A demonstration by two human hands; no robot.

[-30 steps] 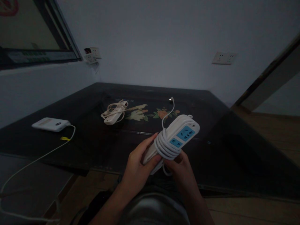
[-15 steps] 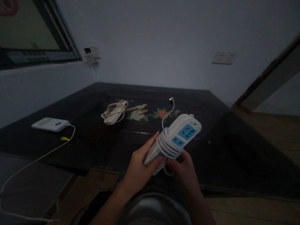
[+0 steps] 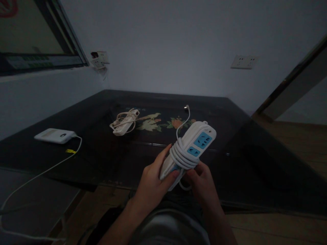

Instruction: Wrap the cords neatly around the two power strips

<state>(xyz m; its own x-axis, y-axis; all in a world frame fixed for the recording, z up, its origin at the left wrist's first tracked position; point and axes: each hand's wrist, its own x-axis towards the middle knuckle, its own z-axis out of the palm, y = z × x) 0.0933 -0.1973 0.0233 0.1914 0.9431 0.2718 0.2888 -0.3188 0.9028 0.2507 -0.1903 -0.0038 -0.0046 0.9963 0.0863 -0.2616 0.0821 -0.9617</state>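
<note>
A white power strip (image 3: pixel 195 131) with blue socket panels is held tilted above the table, its far end pointing up and to the right. My left hand (image 3: pixel 153 178) is closed around the near end, thumb on top. Several turns of white power cord (image 3: pixel 182 156) wrap around the middle of the strip. My right hand (image 3: pixel 204 182) is closed at the lower right side of the coils, fingers pinching the cord; its fingertips are partly hidden. A loop of cord hangs below the strip. The cord's other end runs to a plug (image 3: pixel 186 107) lying on the table.
A second white power strip (image 3: pixel 125 125), loosely wrapped in its cord, lies left of centre on the dark table (image 3: pixel 166 97). Farther left is a white box-like device (image 3: pixel 55 135) with a cable (image 3: pixel 44 172) trailing off the edge. Wall outlets (image 3: pixel 244 62) are behind.
The held power strip has shifted and turned slightly, its far end a little left and up. My right hand has moved slightly with it. Things on the table have stayed put.
</note>
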